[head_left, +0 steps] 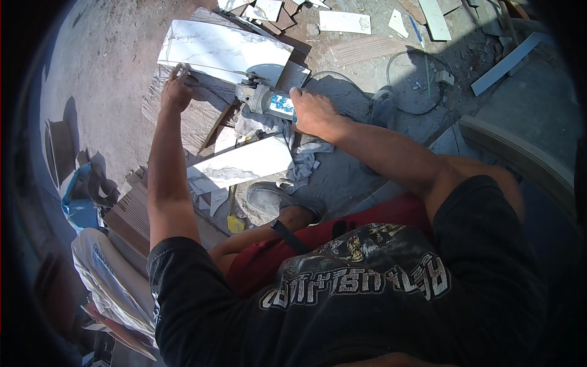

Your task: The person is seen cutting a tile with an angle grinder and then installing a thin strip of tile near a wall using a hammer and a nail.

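A white marble-patterned tile (223, 46) lies on a rough grey slab (162, 92) at the top. My left hand (177, 88) grips that tile's lower left edge, its fingers partly in shadow. My right hand (315, 113) is wrapped round the body of a grey angle grinder (263, 101); the grinder's disc is at the tile's lower right edge, and I cannot tell whether it touches. Below the grinder are a crumpled grey cloth (302, 165) and a second marble-patterned tile (241, 162). A yellow tool (235, 223) lies near my shoe.
Tile offcuts (345, 21) and long strips (504, 61) are scattered across the dusty ground. A black cable (397, 107) loops at the right beside a curved board edge (520, 150). Stacked ribbed tiles (125, 217), a blue bag (82, 202) and a pale sack (107, 275) sit at the left.
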### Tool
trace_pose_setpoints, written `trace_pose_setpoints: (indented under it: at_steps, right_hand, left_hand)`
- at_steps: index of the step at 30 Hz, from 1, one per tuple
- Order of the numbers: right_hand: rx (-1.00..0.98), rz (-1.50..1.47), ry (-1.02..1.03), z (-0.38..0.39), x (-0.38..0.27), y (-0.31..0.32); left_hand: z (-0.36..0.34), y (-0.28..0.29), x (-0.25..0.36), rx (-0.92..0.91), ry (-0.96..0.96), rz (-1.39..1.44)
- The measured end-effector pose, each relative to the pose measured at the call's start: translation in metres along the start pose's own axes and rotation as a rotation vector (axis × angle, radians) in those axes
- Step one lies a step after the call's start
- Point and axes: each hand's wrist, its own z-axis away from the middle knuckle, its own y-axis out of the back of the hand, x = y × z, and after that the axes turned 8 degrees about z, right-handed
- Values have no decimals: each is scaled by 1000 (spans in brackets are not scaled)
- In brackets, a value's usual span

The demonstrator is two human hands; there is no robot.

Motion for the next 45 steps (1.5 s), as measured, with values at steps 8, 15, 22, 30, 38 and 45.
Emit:
trace_pose_setpoints:
  at_steps: [8,15,22,30,38,45]
  right_hand:
    - [10,8,-13,5,5,-3]
    - [-20,65,-24,9,7,-3]
    - [-22,66,-20,12,7,-4]
    - [-62,34,-58,16,13,1]
    - [-33,58,-44,20,19,-3]
    - [-48,108,-24,28,20,1]
  left_hand:
    - [-2,3,3,-10,2,0]
    - [-1,1,1,-24,-24,9]
    - [-1,-2,-13,-25,-15,20]
    - [0,2,7,-32,17,15]
    - [-1,0,2,-11,-12,15]
    - [-2,0,-4,-31,8,28]
